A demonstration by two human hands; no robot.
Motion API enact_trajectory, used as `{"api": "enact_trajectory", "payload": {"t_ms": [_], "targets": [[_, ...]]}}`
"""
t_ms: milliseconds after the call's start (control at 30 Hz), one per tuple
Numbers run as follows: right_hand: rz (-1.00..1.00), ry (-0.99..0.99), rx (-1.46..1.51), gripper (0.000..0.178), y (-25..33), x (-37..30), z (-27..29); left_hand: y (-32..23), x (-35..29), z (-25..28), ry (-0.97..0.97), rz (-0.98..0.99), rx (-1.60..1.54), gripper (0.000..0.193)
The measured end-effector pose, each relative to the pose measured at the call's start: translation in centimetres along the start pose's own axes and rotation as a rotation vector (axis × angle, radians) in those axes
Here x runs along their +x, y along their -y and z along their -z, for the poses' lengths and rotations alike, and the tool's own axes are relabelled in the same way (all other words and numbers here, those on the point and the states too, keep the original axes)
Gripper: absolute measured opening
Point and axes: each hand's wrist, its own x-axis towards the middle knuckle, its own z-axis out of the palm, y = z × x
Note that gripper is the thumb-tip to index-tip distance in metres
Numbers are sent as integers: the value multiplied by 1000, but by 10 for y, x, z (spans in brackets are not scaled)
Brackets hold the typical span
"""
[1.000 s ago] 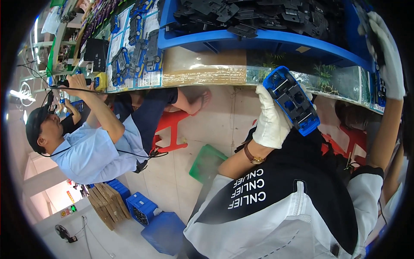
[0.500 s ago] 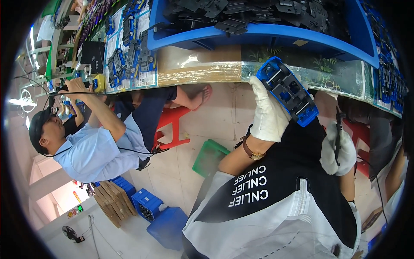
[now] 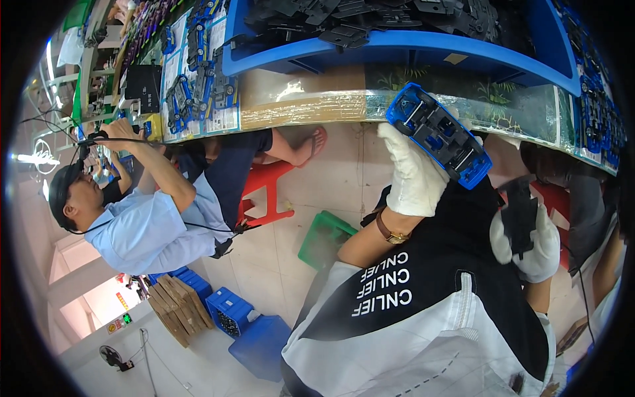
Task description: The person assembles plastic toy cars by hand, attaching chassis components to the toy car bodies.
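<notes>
By the near edge of a glossy surface, a worker's white-gloved left hand grips a blue toy car, its black underside facing the wearer — while the right hand, apart from the left at about half past four from the car, is closed on a flat black part. At twelve o'clock from the car stands a blue bin heaped with black pieces; further blue cars lie at three o'clock. Toward half past eight, a co-worker in a light-blue shirt has both arms raised.
</notes>
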Motion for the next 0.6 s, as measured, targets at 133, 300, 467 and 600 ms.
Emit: {"api": "enact_trajectory", "payload": {"t_ms": [133, 300, 467, 600], "targets": [[282, 298, -248, 52, 5, 11, -25, 0, -2, -3, 51, -1, 63, 91], [472, 154, -276, 54, 17, 16, -28, -8, -10, -8, 97, 53, 46, 93], [434, 46, -465, 44, 7, 45, -12, 0, -11, -18, 101, 63, 59, 91], [371, 151, -420, 65, -7, 43, -22, 12, -10, -23, 197, 52, 132, 85]]}}
